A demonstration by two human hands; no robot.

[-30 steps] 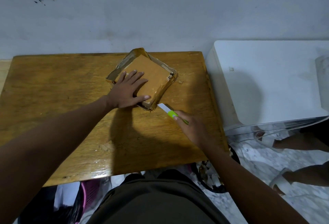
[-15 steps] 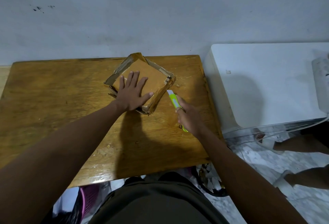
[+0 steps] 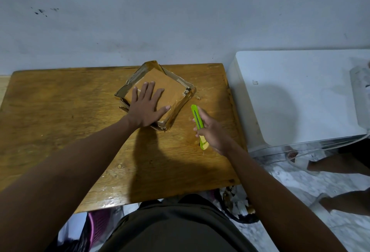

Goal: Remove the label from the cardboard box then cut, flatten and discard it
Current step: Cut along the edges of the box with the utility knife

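A brown cardboard box (image 3: 170,89), squashed low with taped edges and a scrap of white label at its right corner, lies on the wooden table (image 3: 60,121) near the far edge. My left hand (image 3: 147,107) presses flat on top of it with the fingers spread. To the right of the box, my right hand (image 3: 212,133) grips a lime-green utility knife (image 3: 197,119). The knife points away from me, its tip a little off the box's right side, and no blade shows.
A white appliance (image 3: 300,95) stands right of the table. A dark bin with paper scraps (image 3: 238,205) sits under the table's near right corner. Another person's legs and sandals (image 3: 340,171) are on the marble floor at right. A small crumb (image 3: 198,97) lies by the box.
My right hand has drawn the knife away from the box's near corner and turned it upright, to the right of the box. The white blade tip seen earlier no longer shows. My left hand stays on the box.
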